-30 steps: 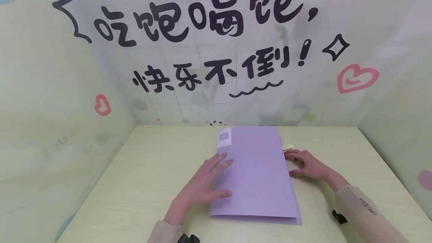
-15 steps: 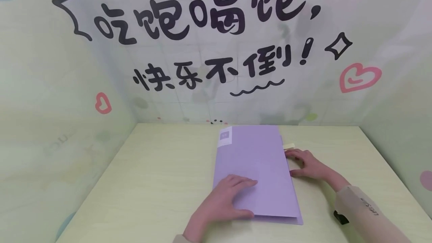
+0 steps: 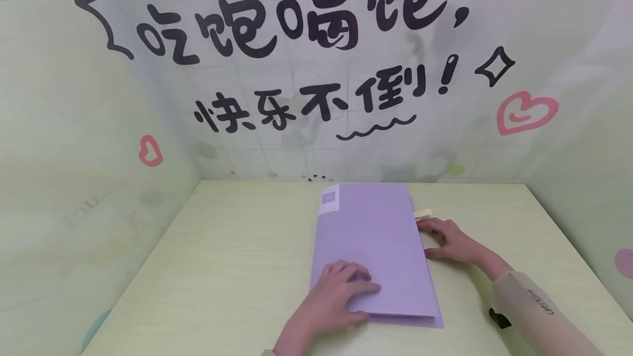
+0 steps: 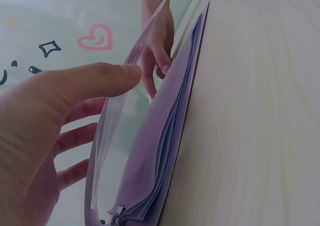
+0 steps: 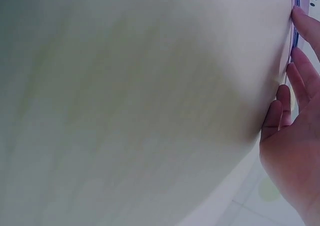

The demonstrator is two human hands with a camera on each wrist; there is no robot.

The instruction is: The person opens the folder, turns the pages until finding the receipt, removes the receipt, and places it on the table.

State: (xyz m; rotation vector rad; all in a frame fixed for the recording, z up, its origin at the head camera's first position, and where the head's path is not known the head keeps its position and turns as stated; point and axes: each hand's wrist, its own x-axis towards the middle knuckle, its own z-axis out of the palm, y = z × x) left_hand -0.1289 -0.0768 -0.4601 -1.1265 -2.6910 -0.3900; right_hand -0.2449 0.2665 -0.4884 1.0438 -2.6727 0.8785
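Observation:
A purple folder [image 3: 371, 246] lies upright before me on the table, a white label [image 3: 329, 200] at its top left. My left hand [image 3: 336, 298] lies over its lower left part, fingertips on the cover, thumb at the near edge. In the left wrist view the front cover [image 4: 107, 136] stands apart from a thin stack of purple sheets [image 4: 155, 141] inside, and a metal clip [image 4: 118, 217] shows at the spine. My right hand [image 3: 452, 240] touches the folder's right edge with its fingertips and thumb. A pale yellow tab [image 3: 423, 213] sticks out just beyond those fingers.
The pale wood table [image 3: 237, 246] spreads to both sides of the folder. A printed backdrop [image 3: 247, 158] with black lettering and pink hearts encloses its back and sides. A black device [image 3: 499, 318] sits under the right sleeve.
My left hand has slid from the folder's left edge down and right to its lower part, its fingers drawing in more. The right hand and the folder have stayed in place.

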